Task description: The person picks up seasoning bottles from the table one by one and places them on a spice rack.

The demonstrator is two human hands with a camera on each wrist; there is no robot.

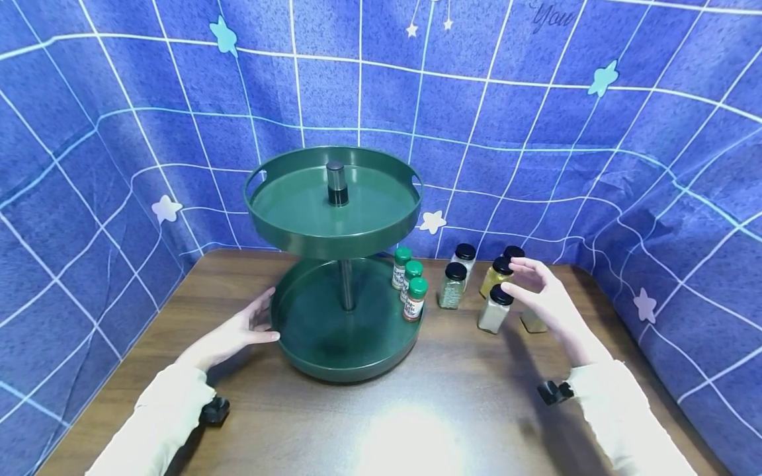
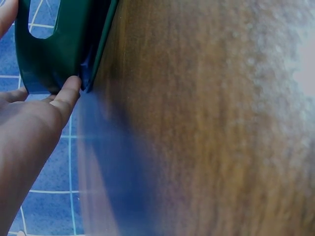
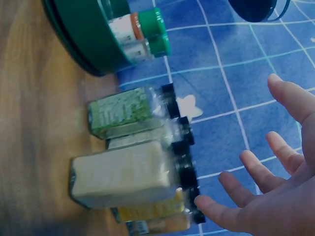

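Note:
A green two-tier turntable (image 1: 345, 377) stands on the wooden table. My left hand (image 1: 247, 327) is at the left side of its lower tray, thumb and fingers spread along the outer wall. In the left wrist view, a fingertip (image 2: 73, 82) meets the tray's edge. My right hand (image 1: 542, 297) hovers with spread fingers over a group of black-lidded spice jars, holding nothing. Nearest to it are a jar of pale powder (image 1: 494, 314) and a yellow jar (image 1: 495, 279). The right wrist view shows the pale jar (image 3: 123, 174) beside a green-herb jar (image 3: 120, 114).
Three green-capped spice bottles (image 1: 415, 301) stand along the right side of the lower tray. The upper tray (image 1: 292, 205) holds nothing around its black post (image 1: 337, 182). More black-lidded jars, including a green-herb one (image 1: 452, 287), stand right of the turntable. Blue patterned cloth (image 1: 506, 132) hangs behind.

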